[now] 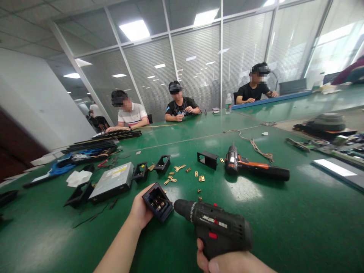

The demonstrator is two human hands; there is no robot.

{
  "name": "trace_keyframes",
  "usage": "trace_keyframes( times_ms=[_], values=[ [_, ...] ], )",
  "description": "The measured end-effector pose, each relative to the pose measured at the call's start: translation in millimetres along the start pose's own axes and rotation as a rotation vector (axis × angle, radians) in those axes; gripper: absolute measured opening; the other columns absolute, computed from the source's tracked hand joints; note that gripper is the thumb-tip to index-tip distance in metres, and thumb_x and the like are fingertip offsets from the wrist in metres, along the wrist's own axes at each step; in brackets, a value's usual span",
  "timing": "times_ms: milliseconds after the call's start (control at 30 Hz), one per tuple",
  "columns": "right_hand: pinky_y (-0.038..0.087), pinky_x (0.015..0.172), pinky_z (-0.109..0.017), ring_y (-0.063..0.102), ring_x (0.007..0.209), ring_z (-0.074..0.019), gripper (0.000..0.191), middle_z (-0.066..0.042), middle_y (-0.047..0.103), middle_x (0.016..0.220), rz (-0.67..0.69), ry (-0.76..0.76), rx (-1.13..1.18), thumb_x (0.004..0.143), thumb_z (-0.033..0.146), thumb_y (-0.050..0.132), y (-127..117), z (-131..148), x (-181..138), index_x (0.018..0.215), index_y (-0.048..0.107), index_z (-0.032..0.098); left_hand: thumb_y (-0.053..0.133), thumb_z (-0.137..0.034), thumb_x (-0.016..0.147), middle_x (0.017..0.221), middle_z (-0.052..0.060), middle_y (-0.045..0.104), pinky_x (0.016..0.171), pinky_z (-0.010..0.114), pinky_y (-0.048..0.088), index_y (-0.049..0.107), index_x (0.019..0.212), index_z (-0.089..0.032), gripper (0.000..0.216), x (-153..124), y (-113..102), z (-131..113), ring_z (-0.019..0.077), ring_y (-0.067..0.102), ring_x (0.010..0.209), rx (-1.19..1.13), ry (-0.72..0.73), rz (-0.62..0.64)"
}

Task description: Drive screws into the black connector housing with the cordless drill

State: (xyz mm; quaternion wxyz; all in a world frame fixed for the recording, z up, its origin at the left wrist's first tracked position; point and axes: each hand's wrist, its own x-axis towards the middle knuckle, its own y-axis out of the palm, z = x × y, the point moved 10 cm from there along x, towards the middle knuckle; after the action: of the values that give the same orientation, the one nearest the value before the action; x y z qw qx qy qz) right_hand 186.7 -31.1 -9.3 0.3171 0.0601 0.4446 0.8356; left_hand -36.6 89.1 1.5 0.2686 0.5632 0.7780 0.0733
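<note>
My left hand (140,211) grips a small black plastic socket housing (157,201) with brass contacts inside, held just above the green table (284,227). My right hand (224,262) is wrapped round the grip of a black cordless drill (216,227). The drill's chuck points left and nearly touches the housing. Several small brass pieces (184,174) lie scattered on the table just beyond. Further black housings (162,165) sit behind them.
A second drill with an orange body (256,168) lies at centre right. A grey metal drive (112,182) and a black housing (208,159) rest nearby. Three other people sit at the far side. Tools and parts crowd the right edge (327,129).
</note>
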Motion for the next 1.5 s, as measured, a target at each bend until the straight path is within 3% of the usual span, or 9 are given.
trace_keyframes(
  times_ms=[233, 500, 667, 933, 1067, 1233, 1500],
  values=[
    [0.042, 0.087, -0.031, 0.057, 0.078, -0.0126, 0.049, 0.001, 0.06, 0.084, 0.012, -0.008, -0.021, 0.064, 0.03, 0.085, 2, 1, 2, 0.107, 0.064, 0.018, 0.055, -0.019, 0.089, 0.073, 0.012, 0.073, 0.066, 0.037, 0.059, 0.072, 0.078, -0.011, 0.022, 1, -2, 2, 0.0243, 0.07, 0.067, -0.013, -0.006, -0.003],
    [0.039, 0.076, -0.026, 0.059, 0.077, -0.0109, 0.052, -0.004, 0.067, 0.093, 0.008, 0.048, 0.005, 0.068, 0.028, 0.08, -4, -4, 1, 0.115, 0.066, 0.011, 0.055, -0.021, 0.089, 0.074, 0.011, 0.073, 0.065, 0.037, 0.059, 0.072, 0.078, -0.012, 0.021, 1, -3, 2, 0.0246, 0.07, 0.068, -0.007, -0.007, -0.012],
    [0.036, 0.073, -0.027, 0.055, 0.07, -0.0119, 0.062, -0.001, 0.064, 0.074, 0.003, 0.042, -0.017, 0.074, 0.035, 0.072, -8, -6, 3, 0.128, 0.064, 0.007, 0.056, -0.022, 0.089, 0.073, 0.011, 0.072, 0.065, 0.036, 0.058, 0.071, 0.078, -0.012, 0.021, 1, -2, 2, 0.0238, 0.07, 0.067, -0.009, -0.012, -0.009],
    [0.03, 0.066, -0.027, 0.056, 0.062, -0.0115, 0.039, 0.003, 0.054, 0.063, 0.048, 0.008, 0.115, 0.072, 0.033, 0.072, -5, -8, 8, 0.103, 0.062, 0.011, 0.057, -0.021, 0.088, 0.075, 0.011, 0.073, 0.067, 0.037, 0.058, 0.072, 0.081, -0.013, 0.018, 5, -5, 1, 0.0251, 0.071, 0.07, -0.01, 0.008, 0.0],
    [0.026, 0.063, -0.027, 0.054, 0.06, -0.011, 0.038, 0.004, 0.052, 0.063, 0.042, 0.02, 0.124, 0.072, 0.035, 0.073, -5, -9, 7, 0.1, 0.06, 0.012, 0.059, -0.02, 0.086, 0.074, 0.01, 0.073, 0.067, 0.037, 0.058, 0.071, 0.078, -0.013, 0.016, 6, -6, 3, 0.025, 0.071, 0.069, -0.008, 0.007, 0.002],
    [0.033, 0.07, -0.028, 0.052, 0.063, -0.0113, 0.036, 0.003, 0.052, 0.064, 0.034, 0.014, 0.089, 0.071, 0.033, 0.074, -5, -9, 6, 0.098, 0.06, 0.013, 0.06, -0.021, 0.085, 0.073, 0.009, 0.073, 0.067, 0.036, 0.058, 0.071, 0.079, -0.014, 0.015, 6, -6, 3, 0.0244, 0.071, 0.069, -0.015, 0.001, -0.009],
    [0.033, 0.07, -0.026, 0.048, 0.062, -0.0102, 0.034, 0.003, 0.053, 0.064, 0.051, 0.015, 0.077, 0.07, 0.029, 0.072, -2, -10, 6, 0.098, 0.061, 0.014, 0.057, -0.023, 0.089, 0.073, 0.01, 0.072, 0.067, 0.037, 0.058, 0.071, 0.077, -0.013, 0.021, 4, -4, 3, 0.0244, 0.07, 0.069, -0.018, -0.002, -0.009]
  ],
)
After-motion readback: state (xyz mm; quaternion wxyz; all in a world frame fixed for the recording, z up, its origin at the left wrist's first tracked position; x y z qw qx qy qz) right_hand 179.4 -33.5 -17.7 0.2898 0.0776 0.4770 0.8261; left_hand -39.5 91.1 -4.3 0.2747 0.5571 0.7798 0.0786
